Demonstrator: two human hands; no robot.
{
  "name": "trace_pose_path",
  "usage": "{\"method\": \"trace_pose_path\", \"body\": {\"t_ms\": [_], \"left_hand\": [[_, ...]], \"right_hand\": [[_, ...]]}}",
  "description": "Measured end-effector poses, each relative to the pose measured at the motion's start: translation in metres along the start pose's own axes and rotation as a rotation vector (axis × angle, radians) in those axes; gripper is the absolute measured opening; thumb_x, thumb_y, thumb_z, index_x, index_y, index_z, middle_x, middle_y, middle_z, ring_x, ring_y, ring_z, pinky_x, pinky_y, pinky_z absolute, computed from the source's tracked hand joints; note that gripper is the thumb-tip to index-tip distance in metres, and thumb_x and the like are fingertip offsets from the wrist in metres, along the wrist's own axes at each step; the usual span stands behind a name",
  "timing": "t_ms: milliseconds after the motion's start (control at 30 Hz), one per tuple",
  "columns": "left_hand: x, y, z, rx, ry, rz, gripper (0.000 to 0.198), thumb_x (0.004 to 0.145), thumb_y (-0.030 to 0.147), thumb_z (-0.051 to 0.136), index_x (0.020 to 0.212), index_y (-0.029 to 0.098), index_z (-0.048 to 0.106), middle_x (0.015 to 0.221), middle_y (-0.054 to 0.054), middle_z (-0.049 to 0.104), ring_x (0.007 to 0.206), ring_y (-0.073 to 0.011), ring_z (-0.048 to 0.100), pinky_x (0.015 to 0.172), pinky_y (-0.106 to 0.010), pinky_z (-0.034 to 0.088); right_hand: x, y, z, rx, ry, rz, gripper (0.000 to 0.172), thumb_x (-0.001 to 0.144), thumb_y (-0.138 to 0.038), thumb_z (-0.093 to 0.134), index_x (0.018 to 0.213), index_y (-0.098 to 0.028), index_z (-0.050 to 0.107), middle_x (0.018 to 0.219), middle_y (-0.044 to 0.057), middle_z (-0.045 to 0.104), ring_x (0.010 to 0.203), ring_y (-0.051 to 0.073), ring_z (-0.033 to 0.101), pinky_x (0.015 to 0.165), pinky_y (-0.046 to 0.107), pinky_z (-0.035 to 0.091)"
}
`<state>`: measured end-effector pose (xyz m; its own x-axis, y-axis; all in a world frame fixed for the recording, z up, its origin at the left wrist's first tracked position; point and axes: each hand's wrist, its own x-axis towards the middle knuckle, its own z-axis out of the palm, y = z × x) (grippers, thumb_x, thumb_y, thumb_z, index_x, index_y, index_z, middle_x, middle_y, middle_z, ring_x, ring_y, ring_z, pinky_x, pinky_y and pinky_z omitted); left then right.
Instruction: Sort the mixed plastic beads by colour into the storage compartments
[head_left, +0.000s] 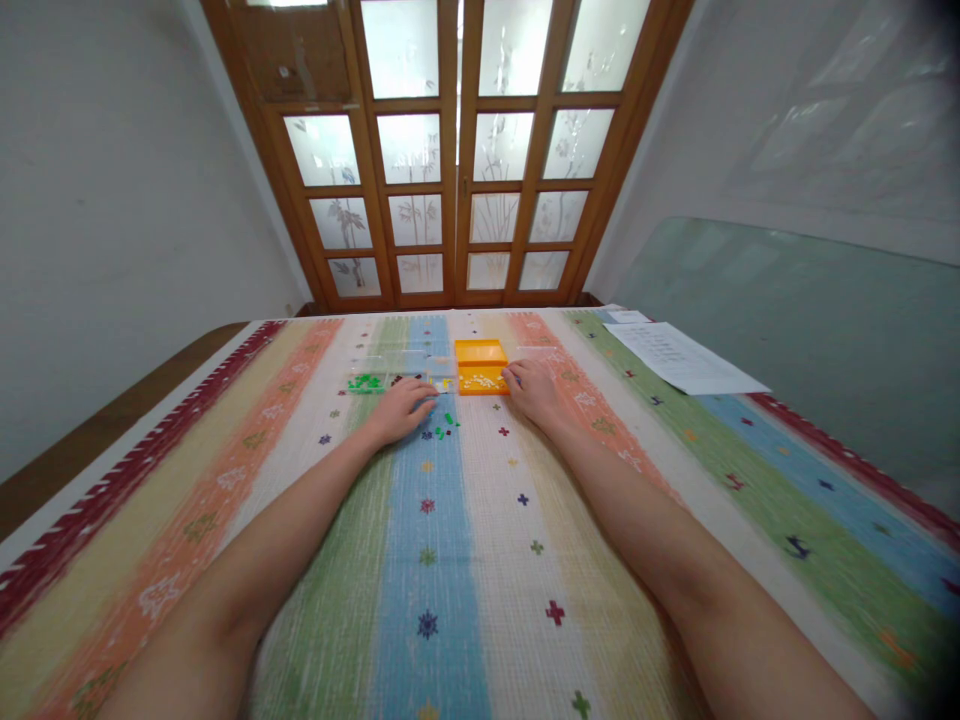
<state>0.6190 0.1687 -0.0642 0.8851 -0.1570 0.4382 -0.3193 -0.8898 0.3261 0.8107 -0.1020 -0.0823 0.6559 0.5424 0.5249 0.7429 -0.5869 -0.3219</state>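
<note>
An orange open box (481, 351) with small white pieces inside stands near the middle of the far table half. My right hand (531, 388) rests at its right edge, fingers bent together; what they hold, if anything, is too small to tell. My left hand (405, 408) lies at the front of a clear divided case (397, 364), its fingers loosely spread over the case's right part. Green pieces (365, 382) fill the case's left part; dark red and yellow bits show nearer the hand. A few loose green pieces (448, 420) lie on the cloth between my hands.
A striped cloth (427, 540) covers the table. White papers (679, 357) lie at the far right. Beyond the table stand wooden doors (456, 200) with glass panes, and a pale green glass panel (787, 320) is at the right.
</note>
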Motion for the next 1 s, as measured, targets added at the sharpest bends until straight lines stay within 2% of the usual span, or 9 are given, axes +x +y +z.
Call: {"method": "trace_pose_path", "body": {"t_ms": [100, 267, 567, 1000], "left_hand": [[0.001, 0.013, 0.001, -0.011, -0.121, 0.114, 0.03, 0.102, 0.031, 0.051, 0.121, 0.025, 0.074, 0.125, -0.007, 0.07, 0.124, -0.0244, 0.058, 0.114, -0.045, 0.044], [0.002, 0.021, 0.002, -0.024, -0.19, 0.176, 0.027, 0.096, 0.019, 0.053, 0.109, 0.027, 0.076, 0.123, -0.004, 0.072, 0.125, -0.0244, 0.056, 0.115, -0.046, 0.043], [0.001, 0.018, 0.001, 0.015, -0.165, 0.142, 0.029, 0.095, 0.019, 0.054, 0.114, 0.025, 0.074, 0.121, -0.005, 0.073, 0.124, -0.0252, 0.057, 0.114, -0.047, 0.044], [0.0, 0.019, 0.0, -0.026, -0.163, 0.151, 0.024, 0.09, 0.014, 0.053, 0.096, 0.025, 0.073, 0.116, -0.003, 0.073, 0.121, -0.0246, 0.057, 0.113, -0.045, 0.045]], "right_hand": [[0.0, -0.001, -0.001, 0.008, -0.006, -0.009, 0.04, 0.106, -0.035, 0.041, 0.1, -0.018, 0.077, 0.108, 0.012, 0.073, 0.103, 0.026, 0.06, 0.098, 0.038, 0.041], [0.0, -0.003, -0.002, 0.003, -0.031, 0.008, 0.038, 0.106, -0.035, 0.043, 0.1, -0.019, 0.077, 0.111, 0.013, 0.073, 0.106, 0.027, 0.06, 0.098, 0.039, 0.041], [0.0, -0.006, -0.005, -0.017, -0.043, -0.004, 0.039, 0.106, -0.034, 0.042, 0.095, -0.019, 0.076, 0.108, 0.012, 0.073, 0.102, 0.026, 0.06, 0.097, 0.038, 0.041], [0.0, -0.006, -0.003, -0.021, -0.052, -0.007, 0.039, 0.106, -0.035, 0.042, 0.097, -0.02, 0.077, 0.107, 0.012, 0.073, 0.102, 0.026, 0.061, 0.096, 0.038, 0.042]]}}
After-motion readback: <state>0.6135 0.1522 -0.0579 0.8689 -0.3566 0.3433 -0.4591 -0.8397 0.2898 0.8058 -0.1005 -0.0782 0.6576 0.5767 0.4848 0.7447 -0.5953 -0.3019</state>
